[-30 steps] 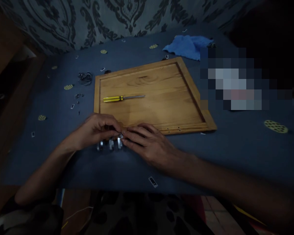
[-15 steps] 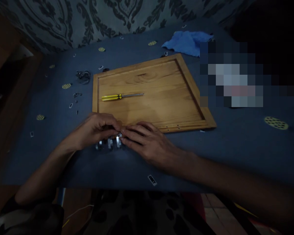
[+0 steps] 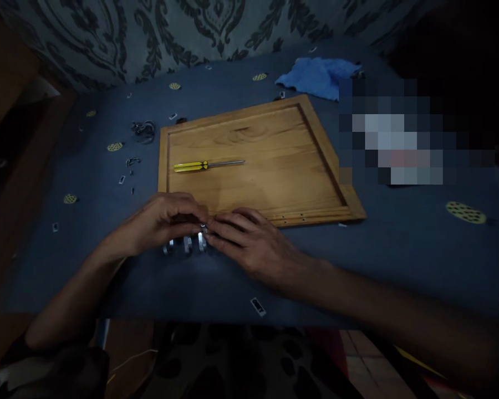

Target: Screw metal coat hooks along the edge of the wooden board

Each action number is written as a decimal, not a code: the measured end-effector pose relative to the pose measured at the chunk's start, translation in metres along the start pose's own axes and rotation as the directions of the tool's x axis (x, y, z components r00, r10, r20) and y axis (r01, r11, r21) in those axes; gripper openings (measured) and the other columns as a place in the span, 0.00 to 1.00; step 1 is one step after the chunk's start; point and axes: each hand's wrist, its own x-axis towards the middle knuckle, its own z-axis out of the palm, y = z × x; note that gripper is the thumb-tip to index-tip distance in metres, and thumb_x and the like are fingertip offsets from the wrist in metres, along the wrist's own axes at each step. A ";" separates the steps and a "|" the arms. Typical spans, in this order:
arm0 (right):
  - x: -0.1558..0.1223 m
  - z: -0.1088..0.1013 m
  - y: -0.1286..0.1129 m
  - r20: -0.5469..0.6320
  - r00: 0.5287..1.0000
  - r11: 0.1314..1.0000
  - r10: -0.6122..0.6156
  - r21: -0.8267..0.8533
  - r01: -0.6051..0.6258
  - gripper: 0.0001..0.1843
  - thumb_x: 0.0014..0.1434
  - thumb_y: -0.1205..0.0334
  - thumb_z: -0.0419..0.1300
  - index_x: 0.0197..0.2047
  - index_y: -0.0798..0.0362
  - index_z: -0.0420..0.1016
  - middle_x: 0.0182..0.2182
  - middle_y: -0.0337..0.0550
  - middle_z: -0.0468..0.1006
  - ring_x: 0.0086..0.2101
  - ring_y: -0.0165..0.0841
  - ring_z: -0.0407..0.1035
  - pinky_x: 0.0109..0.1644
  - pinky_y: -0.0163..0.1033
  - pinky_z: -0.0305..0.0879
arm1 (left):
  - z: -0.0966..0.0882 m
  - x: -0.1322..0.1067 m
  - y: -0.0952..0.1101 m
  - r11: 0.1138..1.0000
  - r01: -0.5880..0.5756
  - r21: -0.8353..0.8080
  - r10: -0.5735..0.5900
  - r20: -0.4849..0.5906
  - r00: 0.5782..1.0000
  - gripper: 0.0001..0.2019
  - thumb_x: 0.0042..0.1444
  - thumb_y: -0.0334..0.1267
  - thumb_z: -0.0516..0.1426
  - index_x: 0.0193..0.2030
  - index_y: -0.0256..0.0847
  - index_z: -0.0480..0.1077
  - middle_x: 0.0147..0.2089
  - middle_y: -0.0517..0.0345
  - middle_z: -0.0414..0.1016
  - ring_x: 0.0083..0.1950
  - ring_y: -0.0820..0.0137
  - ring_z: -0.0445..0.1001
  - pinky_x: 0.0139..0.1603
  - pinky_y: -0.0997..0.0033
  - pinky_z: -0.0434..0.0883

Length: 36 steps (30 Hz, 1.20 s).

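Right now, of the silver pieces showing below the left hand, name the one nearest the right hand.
The rightmost silver piece, close beside the right hand; the other silver pieces sit farther left.

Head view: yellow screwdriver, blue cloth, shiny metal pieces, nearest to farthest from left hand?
From left hand:
1. Shiny metal pieces: just below it.
2. Yellow screwdriver: beyond it, on the wooden panel.
3. Blue cloth: past the panel's far right corner.

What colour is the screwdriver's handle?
The screwdriver's handle is yellow with dark markings, seen best in the head view.
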 end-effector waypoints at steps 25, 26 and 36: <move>-0.001 0.000 -0.001 0.045 0.999 1.000 0.009 0.022 -0.010 0.15 0.71 0.69 0.56 0.55 0.52 0.79 0.55 0.44 0.83 0.56 0.39 0.72 0.60 0.48 0.68 | 0.033 -0.034 0.011 0.913 0.004 0.407 0.071 -0.168 0.983 0.19 0.65 0.55 0.59 0.50 0.41 0.70 0.45 0.56 0.75 0.49 0.62 0.72 0.50 0.60 0.66; 0.000 0.000 -0.001 0.047 0.999 1.000 0.008 0.021 -0.009 0.15 0.71 0.70 0.55 0.55 0.52 0.79 0.55 0.44 0.83 0.56 0.39 0.72 0.59 0.48 0.68 | 0.033 -0.034 0.010 0.916 0.007 0.400 0.066 -0.169 0.983 0.19 0.65 0.55 0.59 0.50 0.41 0.70 0.45 0.56 0.75 0.48 0.62 0.72 0.50 0.61 0.66; 0.000 -0.004 -0.002 0.064 0.998 0.996 0.007 0.092 -0.013 0.17 0.69 0.71 0.56 0.58 0.58 0.77 0.55 0.52 0.82 0.56 0.42 0.71 0.60 0.51 0.67 | 0.032 -0.034 0.010 0.932 0.042 0.360 0.026 -0.183 0.983 0.20 0.64 0.57 0.60 0.49 0.41 0.73 0.45 0.54 0.76 0.48 0.61 0.73 0.48 0.60 0.67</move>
